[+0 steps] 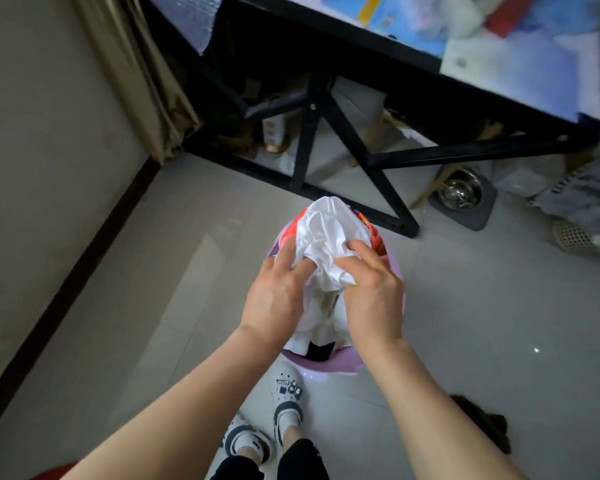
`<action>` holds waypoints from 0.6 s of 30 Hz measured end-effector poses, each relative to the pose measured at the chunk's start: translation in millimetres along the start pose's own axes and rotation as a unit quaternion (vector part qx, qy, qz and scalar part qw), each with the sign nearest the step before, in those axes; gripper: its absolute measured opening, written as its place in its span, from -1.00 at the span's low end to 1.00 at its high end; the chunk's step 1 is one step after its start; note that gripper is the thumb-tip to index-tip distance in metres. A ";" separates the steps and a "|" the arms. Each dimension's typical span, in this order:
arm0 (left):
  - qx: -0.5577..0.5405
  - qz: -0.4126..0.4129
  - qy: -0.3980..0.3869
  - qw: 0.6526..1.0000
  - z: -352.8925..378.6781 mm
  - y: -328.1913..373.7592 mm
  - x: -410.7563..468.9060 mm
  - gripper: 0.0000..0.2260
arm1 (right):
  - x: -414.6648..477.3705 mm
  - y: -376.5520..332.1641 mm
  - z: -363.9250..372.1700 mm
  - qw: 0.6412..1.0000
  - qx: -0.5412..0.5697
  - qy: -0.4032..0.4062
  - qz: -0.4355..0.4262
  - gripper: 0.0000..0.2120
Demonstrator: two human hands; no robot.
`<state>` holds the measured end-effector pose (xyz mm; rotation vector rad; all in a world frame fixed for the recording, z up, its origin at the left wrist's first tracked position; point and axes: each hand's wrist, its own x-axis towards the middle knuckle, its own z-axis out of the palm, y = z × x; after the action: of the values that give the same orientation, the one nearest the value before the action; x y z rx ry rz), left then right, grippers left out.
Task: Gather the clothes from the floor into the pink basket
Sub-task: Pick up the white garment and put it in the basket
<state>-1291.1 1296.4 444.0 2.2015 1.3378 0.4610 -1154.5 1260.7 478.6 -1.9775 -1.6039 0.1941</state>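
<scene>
Head view: both hands are over the pink basket (321,365), which stands on the floor (153,306) near the feet.
Left hand (274,299): grip closed on the white garment (326,237).
Right hand (374,296): grip bunching the same cloth.
Basket: heaped, with red fabric (290,230) under the white.
Progress: probably late; a dark item (482,420) at near right may remain.
</scene>
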 end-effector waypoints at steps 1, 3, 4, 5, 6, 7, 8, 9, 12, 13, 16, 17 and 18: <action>-0.006 0.009 -0.008 1.000 8.9 8.4 5.7 -0.75 | -1.9 10.2 -5.7 1.000 0.000 0.013 0.014 -0.67; -0.026 0.022 -0.029 0.999 27.3 19.0 17.3 -0.78 | -5.0 31.3 -9.1 0.998 -0.001 0.034 0.044 -0.64; -0.038 0.034 -0.031 0.998 34.2 21.3 22.1 -0.81 | -6.5 40.2 -7.3 0.997 -0.001 0.035 0.065 -0.64; -0.044 0.048 -0.033 0.997 44.1 23.4 27.6 -0.79 | -7.6 53.2 -1.9 0.996 0.001 0.027 0.086 -0.64; -0.039 0.058 -0.046 0.996 56.0 22.5 31.6 -0.74 | -8.8 66.9 6.1 0.994 0.003 0.004 0.107 -0.63; -0.015 0.054 -0.073 0.996 66.5 21.0 34.9 -0.65 | -10.5 80.7 16.2 0.992 0.004 -0.038 0.118 -0.61; 0.017 0.028 -0.122 0.992 78.0 16.2 37.8 -0.52 | -13.6 93.5 27.4 0.987 -0.001 -0.100 0.124 -0.57; 0.041 -0.010 -0.174 0.984 89.7 7.3 40.3 -0.40 | -16.7 103.6 37.4 0.977 -0.011 -0.171 0.123 -0.52; 0.055 -0.052 -0.224 0.972 110.4 -17.6 38.8 -0.30 | -24.9 117.3 62.9 0.941 -0.025 -0.304 0.143 -0.37; 0.056 -0.058 -0.228 0.970 110.7 -23.4 36.1 -0.30 | -25.8 115.4 68.5 0.939 -0.019 -0.311 0.143 -0.34; 0.093 -0.113 -0.243 0.959 94.9 -35.8 24.6 -0.29 | -25.7 97.2 80.1 0.941 0.005 -0.318 0.113 -0.26; 0.103 -0.129 -0.233 0.958 85.2 -40.4 20.8 -0.29 | -23.8 88.8 84.2 0.941 0.009 -0.325 0.096 -0.25; 0.111 -0.140 -0.220 0.959 76.7 -46.3 16.6 -0.28 | -21.0 80.1 87.6 0.940 0.007 -0.332 0.081 -0.24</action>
<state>-1275.7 1309.2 355.1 2.0698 1.4655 -0.2845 -1132.1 1262.4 360.1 -2.1609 -1.8039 1.0298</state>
